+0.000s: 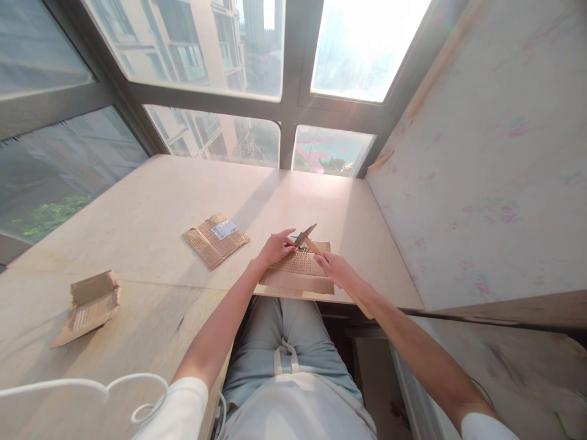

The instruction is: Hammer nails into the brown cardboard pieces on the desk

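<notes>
RH point(334, 269) grips hammer point(313, 246); LH point(276, 247) hold unclear

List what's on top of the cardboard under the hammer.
Rows of small dots and dark, nail-like pieces show on the cardboard. The left hand, right hand and hammer cover parts of it; whatever lies beneath them cannot be seen.

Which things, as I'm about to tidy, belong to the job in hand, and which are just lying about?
Likely in the job:
hammer, in the right fingers
dotted cardboard
dark slim pieces on it

Likely lying about:
labelled cardboard
folded cardboard
</notes>
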Tool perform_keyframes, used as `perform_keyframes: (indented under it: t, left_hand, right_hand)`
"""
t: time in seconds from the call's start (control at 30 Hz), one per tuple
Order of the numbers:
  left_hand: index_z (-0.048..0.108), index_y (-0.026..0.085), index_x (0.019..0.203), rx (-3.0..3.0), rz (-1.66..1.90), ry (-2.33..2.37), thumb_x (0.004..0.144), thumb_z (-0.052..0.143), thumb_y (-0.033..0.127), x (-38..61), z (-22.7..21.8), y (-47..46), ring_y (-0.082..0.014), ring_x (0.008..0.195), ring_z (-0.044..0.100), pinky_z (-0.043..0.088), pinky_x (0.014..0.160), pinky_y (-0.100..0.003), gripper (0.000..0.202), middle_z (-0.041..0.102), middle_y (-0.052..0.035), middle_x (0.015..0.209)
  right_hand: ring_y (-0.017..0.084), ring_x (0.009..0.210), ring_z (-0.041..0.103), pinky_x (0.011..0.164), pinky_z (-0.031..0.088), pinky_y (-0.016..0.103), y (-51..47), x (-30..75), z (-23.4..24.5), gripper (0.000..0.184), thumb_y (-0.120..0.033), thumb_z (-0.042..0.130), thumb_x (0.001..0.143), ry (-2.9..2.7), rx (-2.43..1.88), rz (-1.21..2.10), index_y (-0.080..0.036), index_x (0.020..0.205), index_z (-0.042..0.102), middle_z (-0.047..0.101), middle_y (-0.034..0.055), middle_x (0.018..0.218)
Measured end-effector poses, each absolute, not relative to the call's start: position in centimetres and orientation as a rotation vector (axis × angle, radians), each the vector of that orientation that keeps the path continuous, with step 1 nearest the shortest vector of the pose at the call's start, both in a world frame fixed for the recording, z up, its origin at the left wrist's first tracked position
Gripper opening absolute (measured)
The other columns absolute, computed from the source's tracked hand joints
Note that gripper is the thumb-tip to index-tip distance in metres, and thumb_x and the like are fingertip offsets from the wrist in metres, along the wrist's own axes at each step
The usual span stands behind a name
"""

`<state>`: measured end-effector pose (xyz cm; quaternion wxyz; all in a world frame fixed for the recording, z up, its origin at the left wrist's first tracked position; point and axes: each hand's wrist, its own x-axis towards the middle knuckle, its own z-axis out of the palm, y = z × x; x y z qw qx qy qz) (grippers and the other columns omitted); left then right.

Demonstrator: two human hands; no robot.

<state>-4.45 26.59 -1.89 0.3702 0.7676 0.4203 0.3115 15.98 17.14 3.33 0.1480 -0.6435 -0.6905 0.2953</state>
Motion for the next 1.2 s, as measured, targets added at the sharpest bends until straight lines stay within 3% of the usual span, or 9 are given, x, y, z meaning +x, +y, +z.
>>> perform_keyframes:
  t: [0.3,0.47,0.67,0.97,1.2]
  left_hand:
    - [0.055,0.016,0.128,1.965,0.792,1.044,0.075,0.066,0.016,-4.5,-2.5,26.9,-0.0174,0.084,0.069,0.05,0.088,-0.034,0.055,0.075,-0.0033,0.088]
    - [0.049,0.017,0.133,1.945,0.788,0.972,0.072,0.068,0.017,-4.2,-2.2,26.8,-0.0165,0.088,0.067,0.051,0.089,-0.034,0.063,0.075,-0.0042,0.097]
    - [0.05,0.015,0.13,1.902,0.816,0.918,0.073,0.068,0.016,-3.9,-2.3,26.7,-0.0172,0.09,0.068,0.05,0.09,-0.035,0.06,0.075,-0.0038,0.087]
    - [0.058,0.02,0.126,1.984,0.794,0.93,0.073,0.069,0.02,-4.2,-2.1,26.8,-0.0174,0.084,0.067,0.05,0.081,-0.031,0.054,0.074,-0.0021,0.089]
    - [0.063,0.02,0.119,2.098,0.841,0.921,0.075,0.068,0.019,-4.1,-2.1,26.9,-0.0166,0.083,0.065,0.048,0.083,-0.031,0.044,0.074,-0.0007,0.085]
  right_hand:
    - [0.011,0.047,0.049,0.046,0.03,0.022,16.6,16.0,4.8,0.039,-0.048,0.033,0.095,-1.811,-1.836,0.904,-0.021,0.072,0.048,0.051,-0.0023,0.054]
    - [0.01,0.045,0.048,0.043,0.03,0.021,16.6,16.1,4.8,0.038,-0.047,0.033,0.095,-1.813,-1.842,0.933,-0.021,0.07,0.044,0.05,-0.003,0.054]
    - [0.009,0.041,0.046,0.039,0.029,0.02,16.5,15.9,4.0,0.038,-0.049,0.033,0.095,-1.772,-1.853,1.016,-0.022,0.069,0.04,0.046,-0.0052,0.053]
    - [0.009,0.038,0.045,0.037,0.028,0.02,16.6,16.0,3.0,0.038,-0.05,0.033,0.095,-1.745,-1.834,1.048,-0.022,0.071,0.042,0.043,-0.0063,0.05]
    - [0.008,0.029,0.04,0.031,0.026,0.02,16.4,16.3,2.2,0.037,-0.051,0.034,0.095,-1.66,-1.795,1.138,-0.022,0.072,0.039,0.042,-0.0083,0.049]
